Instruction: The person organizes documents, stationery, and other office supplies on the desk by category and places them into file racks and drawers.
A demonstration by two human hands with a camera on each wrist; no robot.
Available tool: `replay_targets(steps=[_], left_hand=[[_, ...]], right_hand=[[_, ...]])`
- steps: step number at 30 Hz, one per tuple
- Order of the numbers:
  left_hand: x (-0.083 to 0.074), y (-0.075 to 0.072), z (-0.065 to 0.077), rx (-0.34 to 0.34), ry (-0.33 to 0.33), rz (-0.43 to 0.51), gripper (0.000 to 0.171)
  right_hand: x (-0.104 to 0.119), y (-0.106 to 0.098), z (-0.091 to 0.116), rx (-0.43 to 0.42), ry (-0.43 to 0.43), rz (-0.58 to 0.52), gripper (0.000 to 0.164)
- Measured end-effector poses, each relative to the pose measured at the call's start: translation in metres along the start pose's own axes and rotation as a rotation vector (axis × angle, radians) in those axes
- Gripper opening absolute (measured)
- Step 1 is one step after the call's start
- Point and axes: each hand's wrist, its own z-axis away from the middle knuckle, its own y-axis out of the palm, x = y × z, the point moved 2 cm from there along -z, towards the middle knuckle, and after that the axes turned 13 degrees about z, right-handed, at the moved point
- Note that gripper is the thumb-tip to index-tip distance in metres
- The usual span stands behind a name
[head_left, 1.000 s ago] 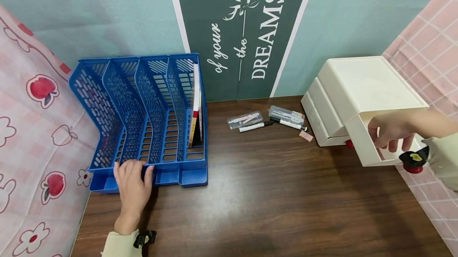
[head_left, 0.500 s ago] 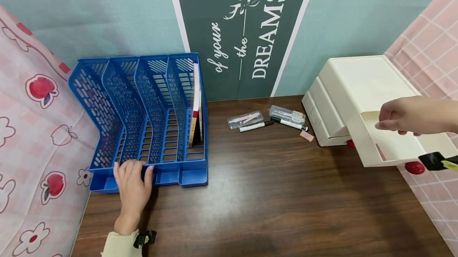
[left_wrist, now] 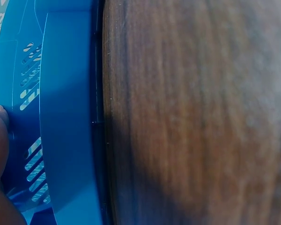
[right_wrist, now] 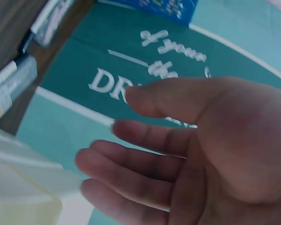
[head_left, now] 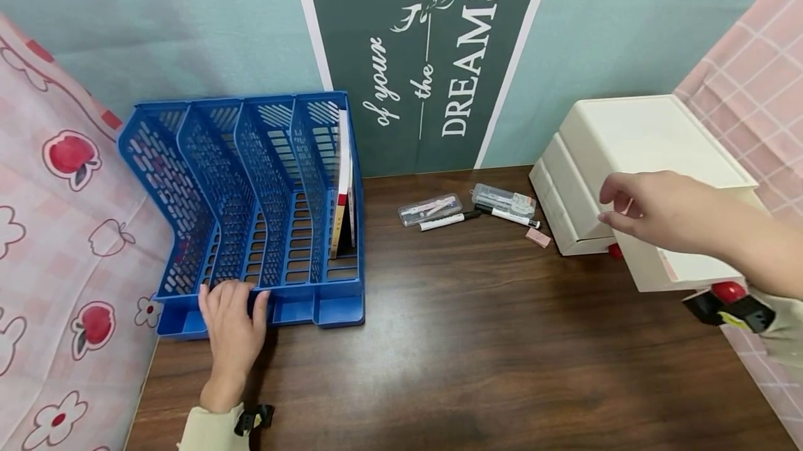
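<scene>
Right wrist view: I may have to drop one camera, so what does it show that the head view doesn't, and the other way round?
Only the right wrist view shows the palm side of the right hand, with its thumb and all four fingers in sight.

Only the head view shows the left hand, the pink eraser and the red knobs.

Both show the right hand itself, part or all of the white drawer unit, markers, clear cases, wall lettering, blue rack and wooden table.
</scene>
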Motion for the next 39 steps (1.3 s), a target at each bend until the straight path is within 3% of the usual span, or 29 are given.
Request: replay_targets(steps=[5, 15, 27, 39], left_hand=[[-0.001, 0.0, -0.001, -0.004, -0.001, 0.004, 0.019], [-0.002, 0.001, -0.001, -0.002, -0.001, 0.005, 0.018], [-0.001, 0.0, 0.0, -0.004, 0.003, 0.007, 0.018], [-0.001, 0.0, 0.0, 0.005, -0.007, 0.006, 0.018]], right_hand=[[0.02, 0.014, -0.006, -0.089, -0.002, -0.061, 0.018], [0.049, 0.043, -0.012, -0.281, 0.075, -0.141, 0.021], [0.044, 0.096, -0.034, -0.307, 0.125, -0.283, 0.02], [0.031, 0.147, -0.042, -0.277, 0.204, -0.251, 0.022]])
